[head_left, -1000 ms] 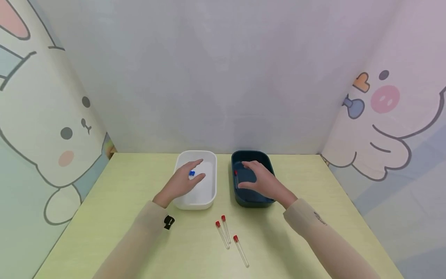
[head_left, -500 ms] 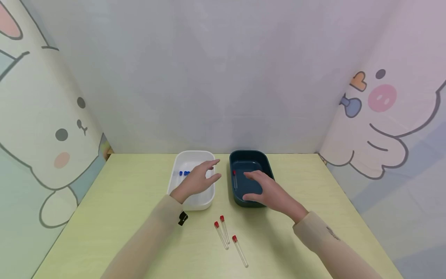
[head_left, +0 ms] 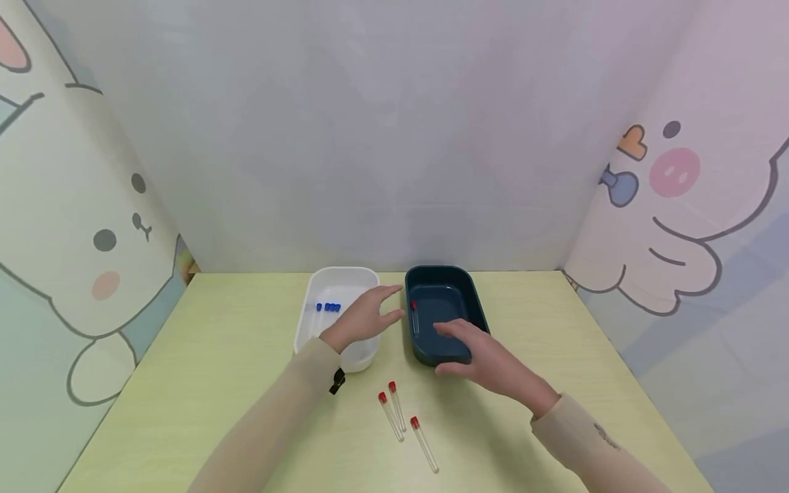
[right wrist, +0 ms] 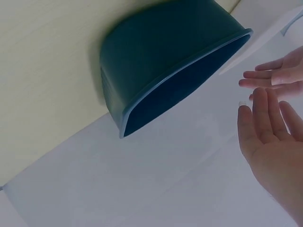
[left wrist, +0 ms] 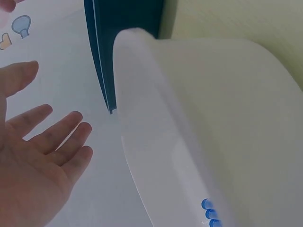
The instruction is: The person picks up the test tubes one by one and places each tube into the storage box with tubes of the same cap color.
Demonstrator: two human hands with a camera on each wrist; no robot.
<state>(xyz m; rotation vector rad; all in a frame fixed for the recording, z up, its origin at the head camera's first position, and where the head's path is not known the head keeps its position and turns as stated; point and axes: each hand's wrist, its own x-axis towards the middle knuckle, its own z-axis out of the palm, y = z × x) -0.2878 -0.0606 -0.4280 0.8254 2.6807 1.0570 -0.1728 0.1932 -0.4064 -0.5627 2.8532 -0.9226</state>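
My left hand (head_left: 364, 318) hovers over the right side of the white bin (head_left: 308, 329), fingers spread and nothing in them; its palm shows in the left wrist view. Over the near right part of the dark teal bin (head_left: 440, 352) is my right hand (head_left: 487, 356), its fingers relaxed and holding nothing. Several blue-capped tubes (head_left: 331, 307) lie in the white bin, their lower parts hard to see. One red-capped tube (head_left: 414, 315) rests along the left wall inside the teal bin. On the table in front lie red-capped tubes: a left one (head_left: 391, 416), a middle one (head_left: 397, 407) and a right one (head_left: 424, 445).
The bins stand side by side near the back of the pale yellow table (head_left: 240, 342), with a narrow gap between them. A grey curtain (head_left: 370, 137) rises behind, and printed cartoon panels (head_left: 678, 226) flank both sides.
My left hand has moved right across the white bin, uncovering more blue caps. My right hand has drawn back toward the near right of the teal bin. The tubes on the table have not moved.
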